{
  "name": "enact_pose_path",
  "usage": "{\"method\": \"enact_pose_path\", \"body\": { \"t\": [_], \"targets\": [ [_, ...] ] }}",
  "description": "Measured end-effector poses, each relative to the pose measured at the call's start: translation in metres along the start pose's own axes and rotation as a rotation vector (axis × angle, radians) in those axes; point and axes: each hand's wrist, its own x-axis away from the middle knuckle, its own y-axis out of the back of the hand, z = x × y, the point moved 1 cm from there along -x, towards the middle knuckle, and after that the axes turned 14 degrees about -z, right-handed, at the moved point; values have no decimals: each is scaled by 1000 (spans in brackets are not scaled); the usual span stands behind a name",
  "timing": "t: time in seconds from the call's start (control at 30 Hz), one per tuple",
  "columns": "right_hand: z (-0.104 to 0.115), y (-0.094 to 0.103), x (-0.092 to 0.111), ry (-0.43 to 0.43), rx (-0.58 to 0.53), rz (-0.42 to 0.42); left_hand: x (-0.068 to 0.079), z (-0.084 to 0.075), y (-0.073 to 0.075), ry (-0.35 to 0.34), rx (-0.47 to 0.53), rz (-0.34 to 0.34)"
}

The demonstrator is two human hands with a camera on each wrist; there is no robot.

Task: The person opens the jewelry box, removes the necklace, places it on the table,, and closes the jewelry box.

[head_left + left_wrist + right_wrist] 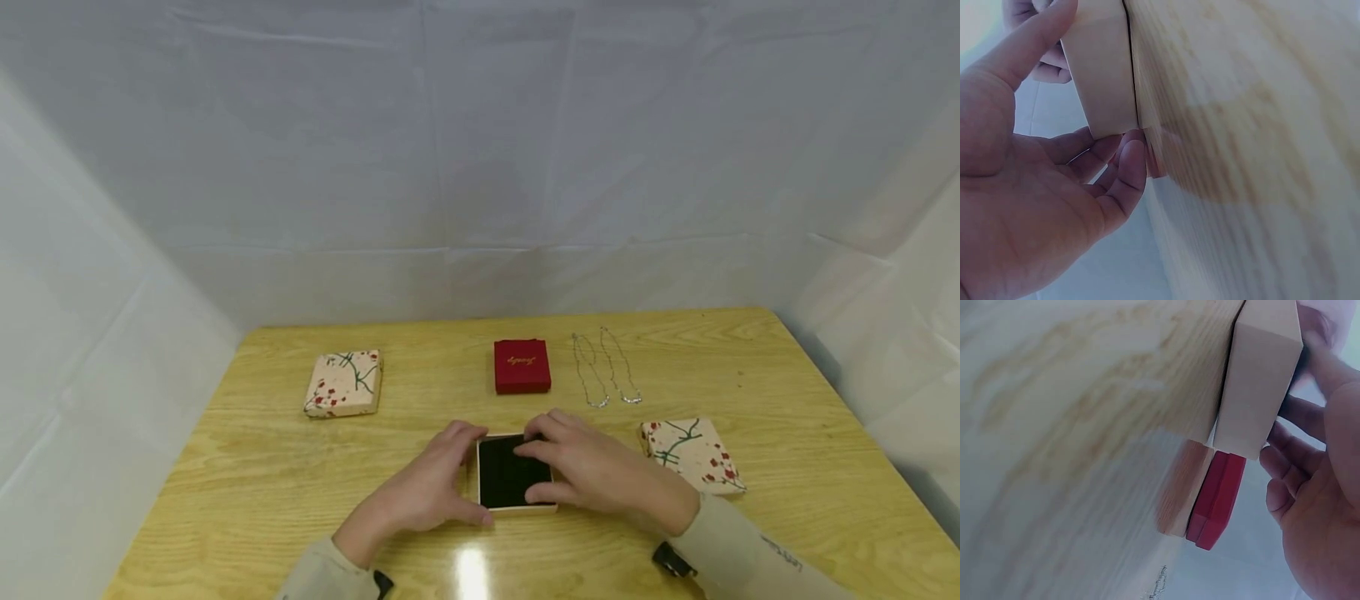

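A small square pale box [517,510] stands on the table, a black pad [504,473] inside it. My left hand [431,483] holds the box at its left side, thumb at the near edge and fingers at the far corner. In the left wrist view, those fingers [1125,165] curl by the box's pale side wall [1100,69]. From the right, my right hand [581,467] reaches over the box, its fingertips and thumb touching the black pad, spread apart. Just beside the right wrist lies a flower-patterned lid [697,454], partly covered by the forearm.
A red jewellery box [522,367] sits behind the pale box. Two thin silver chains [587,371] lie to its right. Another flower-patterned box [345,383] is at the table's left. White cloth [450,167] hangs along the back and sides of the wooden table [262,500].
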Motion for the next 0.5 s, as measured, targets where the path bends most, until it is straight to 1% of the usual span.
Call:
{"method": "enact_pose_path", "body": {
  "t": [0.23, 0.5],
  "targets": [
    [0, 2, -1, -13, 11, 31, 0, 0, 0, -13, -1, -2],
    [1, 2, -2, -25, 29, 30, 0, 0, 0, -12, -8, -2]
  ]
}}
